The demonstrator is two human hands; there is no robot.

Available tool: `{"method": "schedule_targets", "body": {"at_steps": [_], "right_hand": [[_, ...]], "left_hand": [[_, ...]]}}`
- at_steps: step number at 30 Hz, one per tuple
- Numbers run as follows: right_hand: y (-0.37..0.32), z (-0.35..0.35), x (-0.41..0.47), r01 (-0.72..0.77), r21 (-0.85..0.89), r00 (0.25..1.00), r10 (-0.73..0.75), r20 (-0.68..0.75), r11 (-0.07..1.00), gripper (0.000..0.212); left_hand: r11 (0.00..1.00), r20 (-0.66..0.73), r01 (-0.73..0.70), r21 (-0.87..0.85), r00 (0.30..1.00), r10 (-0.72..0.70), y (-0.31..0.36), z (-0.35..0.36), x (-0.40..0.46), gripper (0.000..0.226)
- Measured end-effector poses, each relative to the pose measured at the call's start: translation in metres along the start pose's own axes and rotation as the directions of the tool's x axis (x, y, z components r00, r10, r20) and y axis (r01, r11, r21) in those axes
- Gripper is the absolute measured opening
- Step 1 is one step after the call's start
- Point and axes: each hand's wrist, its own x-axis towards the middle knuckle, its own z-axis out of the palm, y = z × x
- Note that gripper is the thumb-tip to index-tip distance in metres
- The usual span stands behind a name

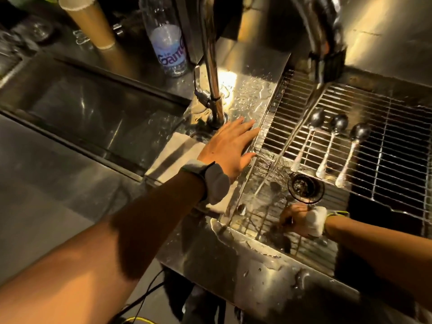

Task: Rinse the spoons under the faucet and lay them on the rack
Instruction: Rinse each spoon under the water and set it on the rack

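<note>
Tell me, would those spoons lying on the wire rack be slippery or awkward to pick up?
Probably slippery: the spoons are near the running water. Likely stiff and light, looking like thin metal. Their slim handles cross the rack wires, so one could tilt or slip between them when nudged.

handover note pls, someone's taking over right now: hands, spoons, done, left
Left hand: open, flat on the wet sink edge by the faucet base, holding nothing.
Right hand: low in the sink, closed; what it holds is too dark to tell.
Spoons: three lie side by side on the rack, bowls away from you.
Water is running.
Left: check the right hand's grip and the sink for more spoons, rinse, rack.
</note>
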Motion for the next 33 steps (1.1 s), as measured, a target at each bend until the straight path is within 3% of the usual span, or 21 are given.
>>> {"method": "schedule_targets", "body": {"at_steps": [2, 4, 6, 8, 10, 12, 15, 16, 19, 22, 23, 26, 27, 31, 33], "right_hand": [[-0.035, -0.049, -0.034, -0.115, 0.227, 0.981, 0.075, 0.177, 0.967, 0.008], [-0.071, -0.106, -0.075, -0.218, 0.361, 0.975, 0.184, 0.127, 0.907, 0.024], [-0.096, -0.151, -0.113, -0.273, 0.450, 0.962, 0.235, 0.139, 0.851, 0.020], [-0.115, -0.182, -0.140, -0.325, 0.623, 0.945, 0.273, 0.181, 0.712, 0.019], [-0.133, -0.200, -0.151, -0.276, 0.762, 0.948, 0.297, 0.115, 0.586, 0.023], [-0.153, -0.206, -0.143, -0.205, 0.872, 0.939, 0.341, 0.047, 0.444, 0.023], [-0.181, -0.210, -0.111, -0.150, 0.948, 0.910, 0.414, 0.021, 0.282, 0.037], [-0.188, -0.208, -0.099, -0.146, 0.949, 0.905, 0.424, 0.016, 0.278, 0.038], [-0.204, -0.204, -0.091, -0.179, 0.938, 0.898, 0.438, 0.032, 0.298, 0.032], [-0.209, -0.193, -0.109, -0.157, 0.958, 0.909, 0.414, 0.046, 0.239, 0.031], [-0.210, -0.192, -0.117, -0.146, 0.964, 0.907, 0.420, 0.041, 0.221, 0.029], [-0.208, -0.187, -0.134, -0.126, 0.964, 0.915, 0.403, 0.021, 0.236, 0.026], [-0.207, -0.186, -0.137, -0.127, 0.969, 0.916, 0.400, 0.033, 0.211, 0.027], [-0.203, -0.181, -0.144, -0.160, 0.979, 0.908, 0.408, 0.094, 0.130, 0.020], [-0.202, -0.175, -0.138, -0.144, 0.976, 0.911, 0.408, 0.066, 0.163, 0.019]], "left_hand": [[0.997, -0.007, 0.013, -0.071, 1.000, -0.014, 0.001, -0.004, -0.001, 0.058], [0.978, 0.010, 0.058, -0.199, 0.998, -0.058, 0.005, -0.010, -0.003, 0.054], [0.931, 0.007, 0.125, -0.344, 0.991, -0.131, 0.011, -0.014, -0.009, 0.045], [0.884, -0.039, 0.155, -0.442, 0.981, -0.191, 0.020, -0.022, -0.008, 0.033], [0.823, -0.058, 0.203, -0.530, 0.960, -0.274, 0.032, -0.030, -0.001, 0.023], [0.720, 0.073, 0.337, -0.607, 0.926, -0.371, 0.044, -0.033, 0.009, 0.016], [0.417, 0.415, 0.559, -0.717, 0.823, -0.388, 0.060, -0.036, 0.027, 0.001], [0.394, 0.443, 0.596, -0.700, 0.795, -0.415, 0.056, -0.031, 0.030, 0.013], [0.499, 0.415, 0.604, -0.621, 0.794, -0.445, 0.043, -0.024, 0.036, 0.038], [0.463, 0.451, 0.613, -0.640, 0.788, -0.419, 0.045, -0.026, 0.035, 0.021], [0.504, 0.432, 0.594, -0.627, 0.803, -0.409, 0.047, -0.028, 0.035, 0.015], [0.782, 0.291, 0.451, -0.431, 0.890, -0.352, 0.042, -0.028, 0.031, 0.014], [0.827, 0.274, 0.410, -0.386, 0.906, -0.322, 0.044, -0.029, 0.028, 0.016], [0.798, 0.341, 0.432, -0.419, 0.890, -0.302, 0.054, -0.024, 0.015, 0.021], [0.721, 0.330, 0.460, -0.519, 0.885, -0.328, 0.054, -0.027, 0.013, 0.018]]}}
